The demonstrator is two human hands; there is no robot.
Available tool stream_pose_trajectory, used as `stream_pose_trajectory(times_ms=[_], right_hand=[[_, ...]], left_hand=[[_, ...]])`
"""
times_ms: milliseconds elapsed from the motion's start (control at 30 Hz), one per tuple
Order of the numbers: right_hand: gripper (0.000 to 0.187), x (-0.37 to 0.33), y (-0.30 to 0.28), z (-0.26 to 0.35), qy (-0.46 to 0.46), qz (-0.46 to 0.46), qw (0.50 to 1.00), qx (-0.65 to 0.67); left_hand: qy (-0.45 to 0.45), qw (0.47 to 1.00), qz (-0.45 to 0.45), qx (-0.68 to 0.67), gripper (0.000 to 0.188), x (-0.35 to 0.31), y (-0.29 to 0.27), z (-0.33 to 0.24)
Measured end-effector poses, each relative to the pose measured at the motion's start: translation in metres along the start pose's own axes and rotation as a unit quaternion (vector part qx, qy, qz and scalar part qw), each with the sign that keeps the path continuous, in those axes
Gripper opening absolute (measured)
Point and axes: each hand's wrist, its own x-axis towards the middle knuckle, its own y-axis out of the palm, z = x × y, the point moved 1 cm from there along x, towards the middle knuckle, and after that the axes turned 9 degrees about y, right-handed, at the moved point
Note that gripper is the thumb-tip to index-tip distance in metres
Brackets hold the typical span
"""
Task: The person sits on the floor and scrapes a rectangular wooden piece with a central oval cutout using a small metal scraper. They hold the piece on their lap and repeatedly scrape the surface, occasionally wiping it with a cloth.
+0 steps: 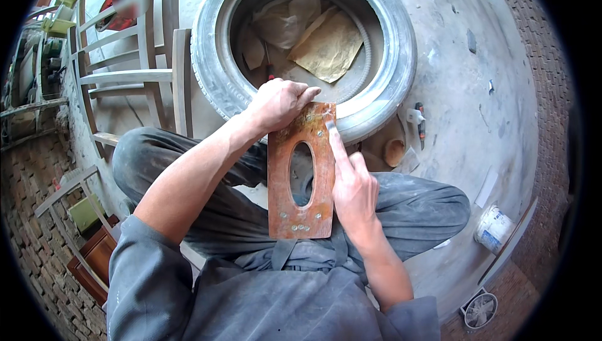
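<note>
A flat, worn brown wooden board [280, 184] with an oval hole and several round screw heads stands out over my lap, its far end by the tyre's rim. My left hand [282, 101] is closed over its far left corner, thumb across the top edge. At the right edge, my right hand [355, 190] has its index finger stretched along the board, with a greyish tip. The other fingers are curled at the edge, partly hidden. A large dusty tyre [392, 40] lies flat beyond the board. Inside it are brownish paper sheets [329, 46] and a red-handled tool [270, 72].
Bare wooden chair frames [128, 77] stand to the left. On the dusty floor [464, 127] at right lie a red-and-black handled tool [421, 126] and a white bucket [494, 228]. A small fan [481, 309] stands at lower right. My legs are folded beneath the board.
</note>
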Motion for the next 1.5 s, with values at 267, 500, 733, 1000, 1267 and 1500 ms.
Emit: stream_pose_trajectory(times_ms=[267, 500, 733, 1000, 1267, 1500], right_hand=[[0.072, 0.006, 0.005, -0.001, 0.007, -0.026, 0.999, -0.020], [0.069, 0.009, 0.002, -0.003, -0.001, -0.044, 0.999, -0.007], [0.065, 0.011, 0.003, -0.005, -0.002, -0.053, 0.999, -0.014], [0.065, 0.008, -0.001, -0.004, -0.007, -0.045, 0.999, -0.004], [0.066, 0.007, -0.001, -0.007, -0.007, -0.035, 0.999, -0.012], [0.064, 0.003, -0.001, -0.008, -0.014, -0.042, 0.999, -0.003]], left_hand=[[0.012, 1.000, -0.001, -0.016, 0.038, 0.001, 0.001, 0.000], [0.010, 1.000, -0.005, -0.011, 0.037, 0.001, 0.002, -0.001], [0.019, 1.000, 0.001, -0.009, 0.038, 0.001, 0.001, -0.002], [0.020, 1.000, -0.004, -0.019, 0.040, 0.001, 0.002, -0.002], [0.017, 1.000, 0.002, -0.010, 0.040, 0.001, 0.001, -0.004], [0.009, 1.000, 0.003, -0.003, 0.040, 0.001, 0.001, -0.004]])
